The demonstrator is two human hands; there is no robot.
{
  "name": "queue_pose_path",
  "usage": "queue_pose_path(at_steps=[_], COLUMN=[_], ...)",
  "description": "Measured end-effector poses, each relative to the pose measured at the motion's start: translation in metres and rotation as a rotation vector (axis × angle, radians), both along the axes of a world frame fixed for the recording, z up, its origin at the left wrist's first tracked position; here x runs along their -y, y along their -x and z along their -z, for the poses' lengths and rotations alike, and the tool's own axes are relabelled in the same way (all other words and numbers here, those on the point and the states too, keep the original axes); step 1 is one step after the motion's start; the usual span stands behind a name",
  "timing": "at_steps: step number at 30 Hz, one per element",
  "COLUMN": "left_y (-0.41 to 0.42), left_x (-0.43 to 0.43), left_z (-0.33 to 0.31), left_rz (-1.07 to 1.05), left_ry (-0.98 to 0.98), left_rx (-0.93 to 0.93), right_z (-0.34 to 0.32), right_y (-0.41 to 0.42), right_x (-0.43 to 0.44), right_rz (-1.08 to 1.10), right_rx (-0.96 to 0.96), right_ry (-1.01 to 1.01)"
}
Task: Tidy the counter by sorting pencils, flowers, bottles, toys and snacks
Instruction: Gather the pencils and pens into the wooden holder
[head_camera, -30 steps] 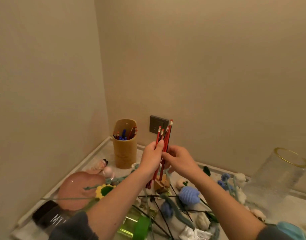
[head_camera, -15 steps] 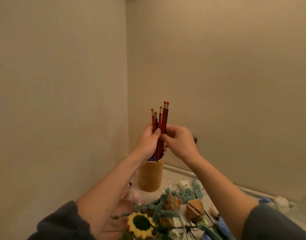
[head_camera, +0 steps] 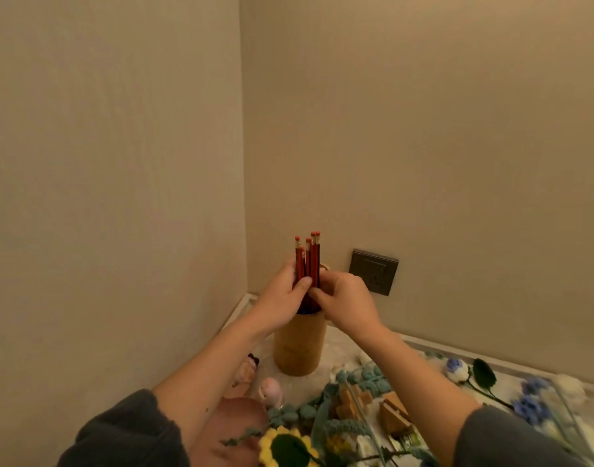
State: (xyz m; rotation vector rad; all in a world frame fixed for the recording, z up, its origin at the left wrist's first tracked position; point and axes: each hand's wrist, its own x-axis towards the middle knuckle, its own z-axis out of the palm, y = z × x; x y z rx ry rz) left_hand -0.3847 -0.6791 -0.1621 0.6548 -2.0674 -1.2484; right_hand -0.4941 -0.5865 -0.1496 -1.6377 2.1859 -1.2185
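Several red pencils [head_camera: 308, 259] with eraser tips stand upright in a bundle, their lower ends down inside a tan cylindrical pencil holder [head_camera: 299, 345] in the counter's corner. My left hand [head_camera: 283, 296] grips the bundle from the left, thumb across the front. From the right, my right hand [head_camera: 344, 299] pinches the same bundle just above the holder's rim. Both hands hide the holder's opening and its contents.
A dark wall socket [head_camera: 373, 272] is behind the holder. Crocheted flowers [head_camera: 457, 370], a sunflower [head_camera: 288, 448], small wooden blocks [head_camera: 391, 414], a pink toy [head_camera: 270, 392], a small figurine [head_camera: 247, 369] and a pink rounded object [head_camera: 236, 423] crowd the counter in front.
Both hands carried the pencil bundle from above the clutter over to the holder and lowered its ends into the opening. The view shifted toward the corner.
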Motion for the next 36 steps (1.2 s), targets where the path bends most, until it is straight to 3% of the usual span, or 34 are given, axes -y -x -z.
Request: queue_pose_path(at_steps=[4,9,13,18,21,23,25,29,32,36], left_y=[-0.004,-0.008,-0.007,-0.009,-0.009,-0.011,-0.012,-0.009,-0.007,-0.005], left_x=[0.005,0.005,-0.002,-0.006,-0.007,-0.011,-0.019,-0.032,-0.037,-0.036], left_z=[0.008,0.007,0.000,-0.003,0.007,0.018,0.031,0.052,0.064,0.073], left_rz=[0.002,0.021,-0.085,-0.257,-0.368,-0.438,-0.462,-0.407,-0.359,-0.363], left_ry=[-0.016,-0.045,-0.010,0.294,0.328,0.241,0.034,-0.396,-0.489,-0.530], left_rx=[-0.035,-0.129,-0.234,-0.062,0.031,0.014,-0.037,-0.071,-0.032,0.001], right_z=[0.014,0.012,0.007,0.007,0.014,0.021,0.028,0.044,0.057,0.068], right_y=[0.003,0.007,0.008,0.008,0.010,0.011,0.012,0.009,0.012,0.016], right_x=[0.002,-0.002,-0.007,-0.010,-0.012,-0.012,-0.012,-0.010,-0.004,0.004], right_rz=[0.025,0.106,0.132,0.202,0.218,0.186,0.092,-0.063,-0.013,0.039], right_rx=[-0.010,0.076,0.107,0.051,0.056,0.144,0.264,0.363,0.388,0.398], right_ry=[-0.086,0.079,0.144,0.144,0.046,-0.112,-0.253,-0.343,-0.350,-0.523])
